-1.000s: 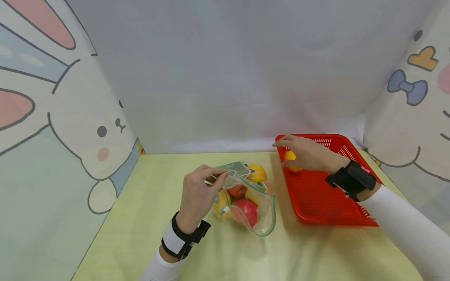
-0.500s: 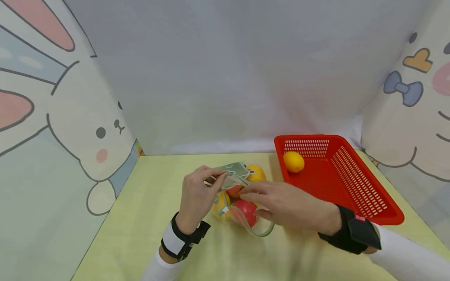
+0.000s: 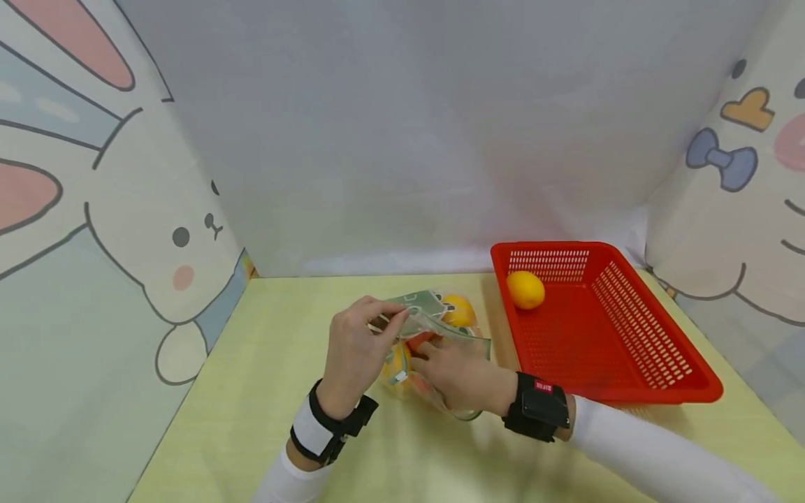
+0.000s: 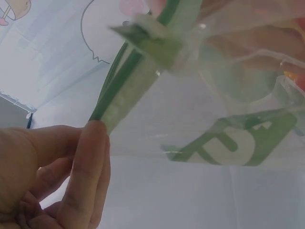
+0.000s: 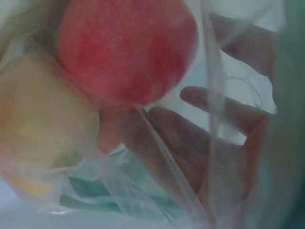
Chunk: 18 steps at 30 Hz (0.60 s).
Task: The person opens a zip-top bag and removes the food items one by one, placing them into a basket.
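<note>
A clear zip bag point(image 3: 424, 304) with green print and a green zip edge lies mid-table, several fruits inside. The left hand point(image 3: 361, 346) pinches the bag's zip edge between thumb and fingers, and in the left wrist view the green strip point(image 4: 116, 93) rises from its fingertips. The right hand point(image 3: 455, 370) is inside the bag mouth. Its fingers point(image 5: 171, 138) reach loosely spread below a round red fruit point(image 5: 128, 47), seen through the plastic. A pale yellow fruit point(image 5: 43, 114) is beside it. An orange-yellow fruit point(image 3: 459, 311) shows at the bag's far end.
To the right of the bag stands a red plastic basket point(image 3: 604, 335) with slotted sides. One lemon point(image 3: 525, 290) lies in its far left corner. The pale yellow table point(image 3: 251, 391) ends at a grey-white back wall point(image 3: 377, 175), with printed panels on both sides.
The right hand has come from over the lemon in the basket, leftward to the bag and into its mouth. The lemon stays in the basket. The left hand keeps its pinch on the bag.
</note>
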Tool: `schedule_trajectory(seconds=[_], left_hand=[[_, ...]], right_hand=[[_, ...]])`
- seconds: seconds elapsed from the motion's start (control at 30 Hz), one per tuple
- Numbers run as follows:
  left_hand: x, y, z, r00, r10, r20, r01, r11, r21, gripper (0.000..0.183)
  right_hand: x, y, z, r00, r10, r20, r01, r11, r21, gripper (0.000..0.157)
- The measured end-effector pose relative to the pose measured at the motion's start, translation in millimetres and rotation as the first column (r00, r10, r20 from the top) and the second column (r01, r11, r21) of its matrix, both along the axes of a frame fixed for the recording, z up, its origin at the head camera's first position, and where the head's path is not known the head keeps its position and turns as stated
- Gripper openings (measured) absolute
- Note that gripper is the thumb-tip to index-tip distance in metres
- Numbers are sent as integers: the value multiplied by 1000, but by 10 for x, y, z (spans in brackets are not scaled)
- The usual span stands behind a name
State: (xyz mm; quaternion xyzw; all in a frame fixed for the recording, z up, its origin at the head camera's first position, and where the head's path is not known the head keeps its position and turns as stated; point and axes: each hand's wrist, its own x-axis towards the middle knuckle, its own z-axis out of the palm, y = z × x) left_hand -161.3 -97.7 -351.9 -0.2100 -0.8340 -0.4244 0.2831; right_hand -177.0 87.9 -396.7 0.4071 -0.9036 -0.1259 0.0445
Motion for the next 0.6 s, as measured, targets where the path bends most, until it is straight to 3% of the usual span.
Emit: schedule_trajectory(seconds=[0.13, 0.23, 0.4, 0.47, 0.6], left_hand=[[4, 2, -5, 1000, -5, -3, 5, 1000, -1, 6], [1, 2, -7, 1000, -1, -10, 1, 1000, -3, 7], [10, 2, -5, 1000, 0, -7, 0, 1000, -2, 6], [13, 0, -4, 1000, 1, -7, -1, 1000, -4, 6], [4, -6, 1, 1000, 11, -12, -11, 1000, -12, 7]], right_hand=[[4, -106, -67, 971, -219, 100, 201, 966, 165, 69], [12, -154, -82, 949, -292, 122, 266, 945, 190, 73], [18, -161, -120, 954, -288, 83, 272, 948, 163, 70], [12, -144, -110, 967, -248, 65, 234, 957, 169, 66], [-8, -111, -19, 981, -160, 114, 143, 979, 143, 49]])
